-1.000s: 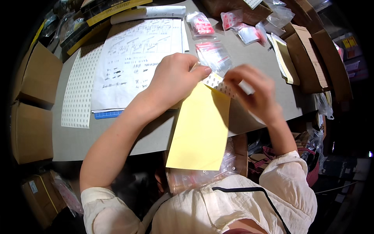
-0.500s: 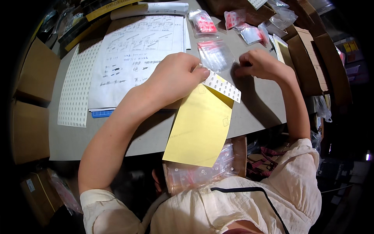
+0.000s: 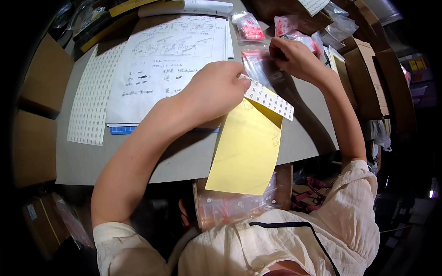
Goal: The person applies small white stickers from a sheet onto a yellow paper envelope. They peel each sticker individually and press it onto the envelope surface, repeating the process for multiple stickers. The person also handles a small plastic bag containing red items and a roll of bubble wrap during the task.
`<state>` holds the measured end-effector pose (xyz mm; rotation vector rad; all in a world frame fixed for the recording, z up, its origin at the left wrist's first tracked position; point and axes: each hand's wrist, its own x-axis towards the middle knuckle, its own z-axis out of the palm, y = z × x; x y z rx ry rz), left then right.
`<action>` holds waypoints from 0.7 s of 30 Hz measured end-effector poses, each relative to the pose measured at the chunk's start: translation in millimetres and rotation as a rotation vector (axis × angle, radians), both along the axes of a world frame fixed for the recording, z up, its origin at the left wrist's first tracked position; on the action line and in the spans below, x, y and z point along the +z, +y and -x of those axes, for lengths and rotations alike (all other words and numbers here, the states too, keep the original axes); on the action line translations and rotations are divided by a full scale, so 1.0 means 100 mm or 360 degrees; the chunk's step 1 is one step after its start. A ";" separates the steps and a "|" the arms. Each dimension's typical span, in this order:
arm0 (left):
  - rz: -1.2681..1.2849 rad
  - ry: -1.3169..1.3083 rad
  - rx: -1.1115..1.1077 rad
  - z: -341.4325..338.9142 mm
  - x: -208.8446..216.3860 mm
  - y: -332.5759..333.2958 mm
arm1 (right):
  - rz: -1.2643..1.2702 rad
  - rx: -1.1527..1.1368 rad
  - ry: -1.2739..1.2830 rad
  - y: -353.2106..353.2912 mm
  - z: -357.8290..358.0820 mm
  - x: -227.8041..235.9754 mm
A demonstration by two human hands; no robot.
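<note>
Forearms (image 3: 142,142) are slanting up over the worktop (image 3: 189,158), both elbows bending outward. The left hand (image 3: 214,85) is angling rightward with its back turned up, its grip pinching the top of one yellow sheet (image 3: 246,152). This sheet is hanging down past the worktop's near edge, its lower end partly covering one box (image 3: 284,184) from view; its upper right part is folding over, showing a white face (image 3: 270,100) with rows of printed marks. The right hand (image 3: 297,57) is reaching farther out, fingers curling in, over the right side of some clear bags (image 3: 252,60), which are overlapping too much for counting. Whether its grip is holding anything, I cannot tell. Beyond these, one red-marked bag (image 3: 249,28) is lying. Left of the left hand, one stack of papers (image 3: 152,66) is resting, one blue mat (image 3: 123,130) showing beneath, and one label sheet (image 3: 92,99) is lying farther left.
</note>
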<state>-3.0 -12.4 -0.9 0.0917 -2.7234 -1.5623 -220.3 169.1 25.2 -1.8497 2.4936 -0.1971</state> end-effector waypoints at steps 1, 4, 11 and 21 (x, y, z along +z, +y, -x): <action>0.0011 0.0007 -0.0010 0.00 0.03 0.00 | -0.0049 -0.0018 0.0093 0.01 0.02 0.01; -0.0106 -0.0020 -0.0025 0.00 -0.01 -0.01 | -0.0103 -0.0073 0.0079 -0.02 0.14 0.06; -0.0462 0.0105 0.0097 0.12 0.05 -0.21 | -0.0704 -0.0872 -0.0574 0.57 -0.01 0.27; -0.0400 0.0278 0.0219 0.13 0.10 -0.55 | -0.0549 -0.0222 -0.0911 1.32 -1.72 0.44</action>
